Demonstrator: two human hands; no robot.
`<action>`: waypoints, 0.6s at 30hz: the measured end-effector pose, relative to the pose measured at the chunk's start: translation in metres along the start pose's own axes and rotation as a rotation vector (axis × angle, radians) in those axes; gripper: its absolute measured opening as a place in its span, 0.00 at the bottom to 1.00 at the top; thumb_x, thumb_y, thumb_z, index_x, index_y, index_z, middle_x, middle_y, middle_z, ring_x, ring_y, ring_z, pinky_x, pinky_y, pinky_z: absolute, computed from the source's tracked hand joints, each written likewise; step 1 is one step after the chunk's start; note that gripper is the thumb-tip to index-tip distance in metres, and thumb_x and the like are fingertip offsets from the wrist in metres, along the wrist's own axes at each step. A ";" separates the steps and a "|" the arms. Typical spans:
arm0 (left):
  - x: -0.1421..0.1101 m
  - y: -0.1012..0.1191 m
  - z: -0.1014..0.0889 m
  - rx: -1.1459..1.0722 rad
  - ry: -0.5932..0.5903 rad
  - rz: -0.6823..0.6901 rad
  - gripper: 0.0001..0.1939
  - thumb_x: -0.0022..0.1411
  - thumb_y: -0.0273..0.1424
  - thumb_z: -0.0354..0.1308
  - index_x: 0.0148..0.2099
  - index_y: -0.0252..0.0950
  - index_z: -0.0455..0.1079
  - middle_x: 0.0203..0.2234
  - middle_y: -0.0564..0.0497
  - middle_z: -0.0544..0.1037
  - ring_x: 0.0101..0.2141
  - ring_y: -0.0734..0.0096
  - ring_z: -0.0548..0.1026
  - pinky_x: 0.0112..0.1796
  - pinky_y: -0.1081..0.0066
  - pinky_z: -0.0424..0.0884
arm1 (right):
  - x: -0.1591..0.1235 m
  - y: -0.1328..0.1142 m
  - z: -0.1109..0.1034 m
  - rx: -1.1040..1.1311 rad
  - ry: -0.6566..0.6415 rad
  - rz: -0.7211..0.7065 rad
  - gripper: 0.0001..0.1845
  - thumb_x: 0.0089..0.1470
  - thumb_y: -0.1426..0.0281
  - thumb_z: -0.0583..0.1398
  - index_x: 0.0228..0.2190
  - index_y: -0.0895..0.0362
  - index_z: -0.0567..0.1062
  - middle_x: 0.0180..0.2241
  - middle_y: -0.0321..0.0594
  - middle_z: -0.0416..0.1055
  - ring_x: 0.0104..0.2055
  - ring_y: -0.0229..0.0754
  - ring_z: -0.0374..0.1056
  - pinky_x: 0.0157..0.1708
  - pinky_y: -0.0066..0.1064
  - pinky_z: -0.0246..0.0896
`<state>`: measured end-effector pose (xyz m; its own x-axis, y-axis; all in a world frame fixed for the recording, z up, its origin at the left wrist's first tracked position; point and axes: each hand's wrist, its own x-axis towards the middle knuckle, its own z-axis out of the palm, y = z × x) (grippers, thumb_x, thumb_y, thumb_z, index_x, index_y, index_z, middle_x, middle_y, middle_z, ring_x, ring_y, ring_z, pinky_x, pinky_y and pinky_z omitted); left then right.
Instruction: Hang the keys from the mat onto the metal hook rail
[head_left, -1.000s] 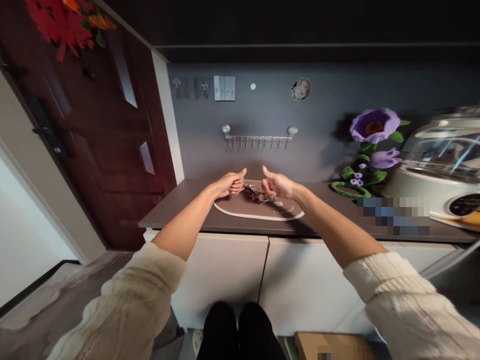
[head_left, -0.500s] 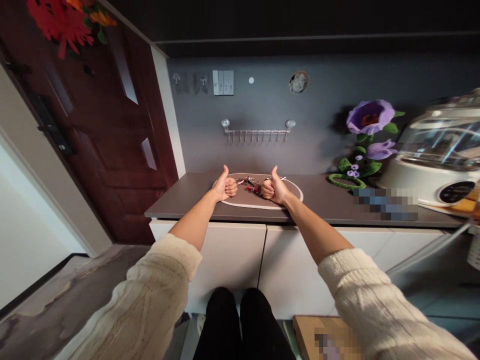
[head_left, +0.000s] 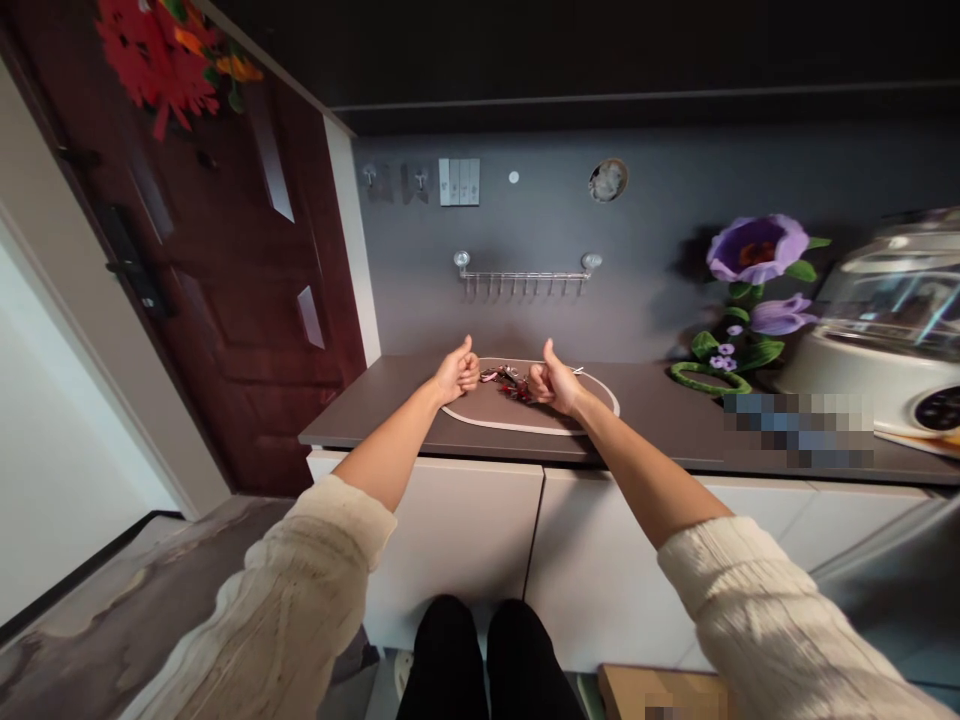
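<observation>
Both my arms reach forward over an oval mat (head_left: 517, 428) with a pale rim, lying on the dark countertop. My left hand (head_left: 458, 373) is a fist with the thumb raised, over the mat's left end. Opposite it, my right hand (head_left: 553, 382) is likewise closed, thumb pointing up. Nothing shows in either fist. A bunch of small red, pink and metallic items (head_left: 510, 382), which look like keys or keychains, lies on the mat between the hands. My right fist partly covers them.
A clear hook rail (head_left: 525, 278) is fixed to the grey wall behind. Purple artificial flowers (head_left: 759, 250) and a white appliance with a glass top (head_left: 847, 350) stand at right. A dark red door (head_left: 247, 300) is at left. White cabinets (head_left: 450, 540) are below the counter; a cardboard box (head_left: 630, 690) is on the floor.
The view has shifted, so the surroundings sit lower and further right. My left thumb leans more inward, and the gap between my fists looks about the same. Both hands stay closed.
</observation>
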<state>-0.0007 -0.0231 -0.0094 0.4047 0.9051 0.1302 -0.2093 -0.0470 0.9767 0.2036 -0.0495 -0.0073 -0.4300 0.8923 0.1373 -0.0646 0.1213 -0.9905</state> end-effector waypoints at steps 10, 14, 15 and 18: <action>0.037 0.011 -0.010 0.710 0.414 0.430 0.07 0.52 0.34 0.53 0.28 0.34 0.64 0.17 0.57 0.65 0.20 0.80 0.61 0.25 0.76 0.57 | 0.052 -0.014 0.009 -0.187 0.338 -0.265 0.11 0.52 0.61 0.53 0.32 0.57 0.64 0.13 0.26 0.56 0.12 0.28 0.47 0.13 0.21 0.41; 0.046 -0.001 -0.011 0.971 0.440 0.461 0.07 0.53 0.30 0.51 0.31 0.34 0.69 0.23 0.53 0.71 0.25 0.76 0.65 0.31 0.74 0.61 | 0.071 -0.004 0.005 -0.231 0.419 -0.280 0.09 0.51 0.70 0.51 0.37 0.56 0.62 0.22 0.30 0.63 0.17 0.28 0.55 0.17 0.21 0.52; 0.048 -0.004 -0.012 1.023 0.435 0.475 0.07 0.53 0.29 0.51 0.32 0.34 0.70 0.25 0.51 0.72 0.27 0.75 0.66 0.32 0.73 0.62 | 0.074 0.000 0.002 -0.271 0.436 -0.282 0.10 0.51 0.71 0.51 0.38 0.57 0.62 0.24 0.31 0.64 0.18 0.28 0.56 0.19 0.21 0.54; 0.051 -0.016 -0.012 1.175 0.369 0.512 0.10 0.54 0.31 0.51 0.35 0.35 0.72 0.29 0.49 0.73 0.31 0.71 0.68 0.36 0.71 0.63 | 0.078 0.010 -0.005 -0.456 0.497 -0.297 0.11 0.49 0.73 0.52 0.38 0.58 0.65 0.28 0.34 0.66 0.22 0.29 0.59 0.25 0.23 0.59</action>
<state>0.0122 0.0293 -0.0200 0.2094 0.7280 0.6528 0.6978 -0.5789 0.4218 0.1742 0.0239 -0.0065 0.0135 0.8724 0.4886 0.3125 0.4605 -0.8308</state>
